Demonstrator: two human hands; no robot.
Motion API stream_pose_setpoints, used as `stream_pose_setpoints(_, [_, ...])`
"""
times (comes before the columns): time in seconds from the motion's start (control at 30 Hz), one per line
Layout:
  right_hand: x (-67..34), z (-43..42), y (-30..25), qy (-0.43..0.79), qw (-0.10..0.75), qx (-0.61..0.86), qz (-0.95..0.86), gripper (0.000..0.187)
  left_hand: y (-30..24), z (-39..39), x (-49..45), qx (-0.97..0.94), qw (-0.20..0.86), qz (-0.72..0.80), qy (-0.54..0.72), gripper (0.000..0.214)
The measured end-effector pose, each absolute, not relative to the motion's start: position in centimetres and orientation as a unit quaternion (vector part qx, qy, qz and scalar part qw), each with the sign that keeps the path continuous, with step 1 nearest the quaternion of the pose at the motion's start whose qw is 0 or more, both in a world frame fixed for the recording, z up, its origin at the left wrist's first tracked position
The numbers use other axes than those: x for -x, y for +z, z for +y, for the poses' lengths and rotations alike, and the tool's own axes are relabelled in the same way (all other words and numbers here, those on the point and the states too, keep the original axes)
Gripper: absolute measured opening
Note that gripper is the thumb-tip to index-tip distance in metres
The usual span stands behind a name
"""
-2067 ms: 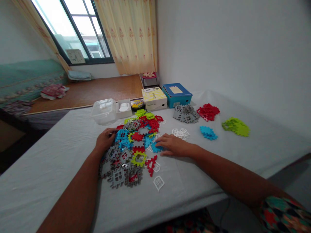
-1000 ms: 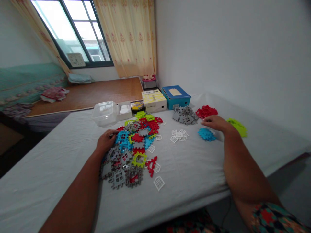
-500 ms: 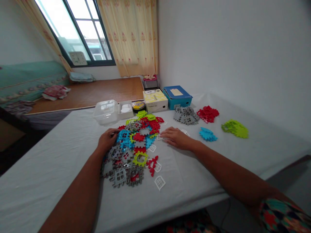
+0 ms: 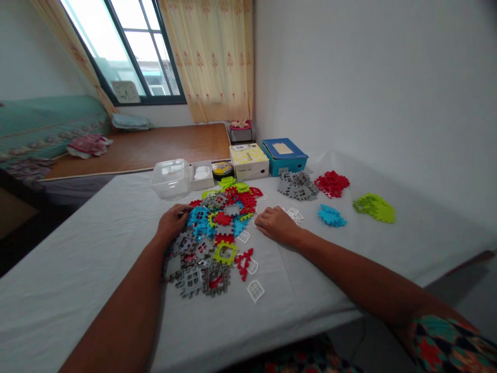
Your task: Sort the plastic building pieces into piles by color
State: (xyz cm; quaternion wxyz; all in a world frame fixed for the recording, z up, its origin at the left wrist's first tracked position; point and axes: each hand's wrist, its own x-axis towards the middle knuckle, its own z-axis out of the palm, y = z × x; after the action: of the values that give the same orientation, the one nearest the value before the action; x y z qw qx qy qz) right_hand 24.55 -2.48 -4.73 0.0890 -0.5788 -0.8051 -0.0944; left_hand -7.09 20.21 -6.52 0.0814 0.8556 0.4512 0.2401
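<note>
A mixed heap of interlocking plastic tiles (image 4: 212,233), grey, red, blue and lime, lies in the middle of the white table (image 4: 77,259). My left hand (image 4: 173,221) rests on the heap's left edge, fingers curled onto the tiles. My right hand (image 4: 276,224) lies at the heap's right edge, fingers bent down on the cloth beside small white window pieces (image 4: 294,213); what it holds, if anything, is hidden. Sorted piles sit further right: grey (image 4: 297,185), red (image 4: 332,184), blue (image 4: 331,215), lime (image 4: 375,207).
At the table's far edge stand a clear plastic tub (image 4: 170,178), a small white box (image 4: 201,175), a round tin (image 4: 222,169), a yellow box (image 4: 248,160) and a blue box (image 4: 283,155). A white wall runs along the right. A loose white window piece (image 4: 256,290) lies near the front.
My right hand went out to the blue pile on the right, then came back to the right edge of the mixed heap. My left hand stayed on the heap.
</note>
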Motion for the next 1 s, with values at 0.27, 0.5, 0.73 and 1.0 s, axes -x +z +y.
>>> stream_pose_setpoints(0.27, [-30.1,-3.0,-3.6,-0.041,0.299,0.681,-0.667,0.023,-6.7,20.3,7.0,-0.853,0.081,0.450,0.251,0.035])
stream_pose_setpoints(0.5, [-30.4,-3.1,-3.9,-0.085,0.332,0.622,-0.704,0.020,-6.6,20.1,7.1,-0.854,0.090,0.450,0.245,0.037])
stream_pose_setpoints(0.73, [-22.9,-3.8,-4.2,0.001,0.197,0.453,-0.869,0.030,-6.6,20.1,7.1,-0.858,0.083,0.444,0.242,0.036])
stream_pose_setpoints(1.0, [-23.1,-3.3,-4.7,-0.004,0.142,0.494,-0.858,0.021,-6.6,20.2,7.2,-0.862,0.082,0.441,0.238,0.037])
